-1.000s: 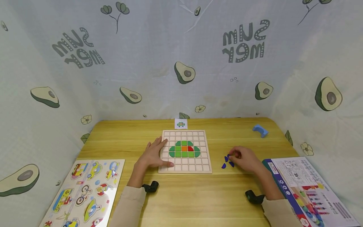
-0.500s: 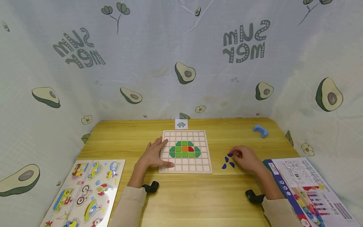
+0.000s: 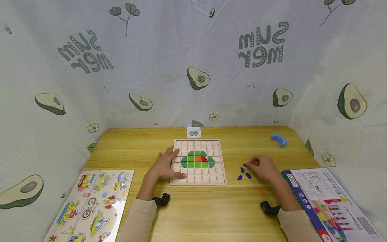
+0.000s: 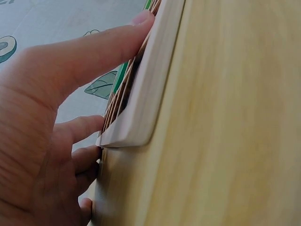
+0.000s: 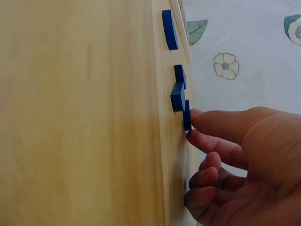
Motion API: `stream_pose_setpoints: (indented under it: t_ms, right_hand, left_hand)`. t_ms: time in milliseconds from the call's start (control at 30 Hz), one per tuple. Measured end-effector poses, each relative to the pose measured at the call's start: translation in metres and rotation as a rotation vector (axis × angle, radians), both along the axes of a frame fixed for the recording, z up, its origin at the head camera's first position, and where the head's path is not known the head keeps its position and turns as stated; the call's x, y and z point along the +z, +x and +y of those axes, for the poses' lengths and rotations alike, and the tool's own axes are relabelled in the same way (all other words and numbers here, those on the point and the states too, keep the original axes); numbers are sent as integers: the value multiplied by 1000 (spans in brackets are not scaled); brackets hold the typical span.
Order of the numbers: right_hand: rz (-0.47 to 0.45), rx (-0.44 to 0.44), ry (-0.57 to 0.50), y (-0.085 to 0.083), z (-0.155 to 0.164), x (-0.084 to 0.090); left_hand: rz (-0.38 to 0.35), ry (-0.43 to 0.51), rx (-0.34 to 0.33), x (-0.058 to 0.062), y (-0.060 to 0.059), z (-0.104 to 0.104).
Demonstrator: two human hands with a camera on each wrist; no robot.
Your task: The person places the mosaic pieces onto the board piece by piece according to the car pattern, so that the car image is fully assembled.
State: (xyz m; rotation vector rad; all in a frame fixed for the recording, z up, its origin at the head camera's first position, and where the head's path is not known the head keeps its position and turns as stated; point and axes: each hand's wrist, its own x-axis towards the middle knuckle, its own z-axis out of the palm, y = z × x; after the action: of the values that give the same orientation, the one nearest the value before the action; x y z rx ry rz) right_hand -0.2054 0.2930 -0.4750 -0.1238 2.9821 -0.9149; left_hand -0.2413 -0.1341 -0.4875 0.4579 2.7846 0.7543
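Observation:
In the head view a pale wooden grid board (image 3: pixel 199 180) lies mid-table, with green, orange and red pieces (image 3: pixel 198 159) set in its middle squares. My left hand (image 3: pixel 164 165) rests on its left side, fingers spread along the edge and thumb on the near left corner; the left wrist view shows the thumb (image 4: pixel 108 44) on the rim. To the right of the board, my right hand (image 3: pixel 263 168) pinches a small blue piece (image 5: pixel 187 116) between thumb and index finger, low by the table. Several dark blue half-round pieces (image 3: pixel 248 175) lie beside those fingertips.
A small picture card (image 3: pixel 194 132) stands behind the board. At the back right lies a light blue arch block (image 3: pixel 278 139). A picture puzzle board (image 3: pixel 90 208) is at the front left, and a printed box (image 3: pixel 329 205) at the front right. Patterned cloth surrounds the table.
My right fingertips have closed over the far blue piece, so less of it shows now. The left hand stays in its place on the board.

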Motion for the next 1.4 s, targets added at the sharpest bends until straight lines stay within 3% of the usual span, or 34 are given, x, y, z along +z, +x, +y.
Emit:
stream_pose_setpoints:
  t_ms: [700, 933, 1400]
  right_hand:
    - [-19, -10, -23, -3, 1, -2]
    - [28, 7, -1, -5, -2, -2]
    - [70, 68, -66, -10, -58, 14]
  left_hand:
    - [14, -18, -28, 0, 0, -3]
    - [43, -42, -28, -1, -1, -3]
    - [47, -41, -35, -3, -2, -2]
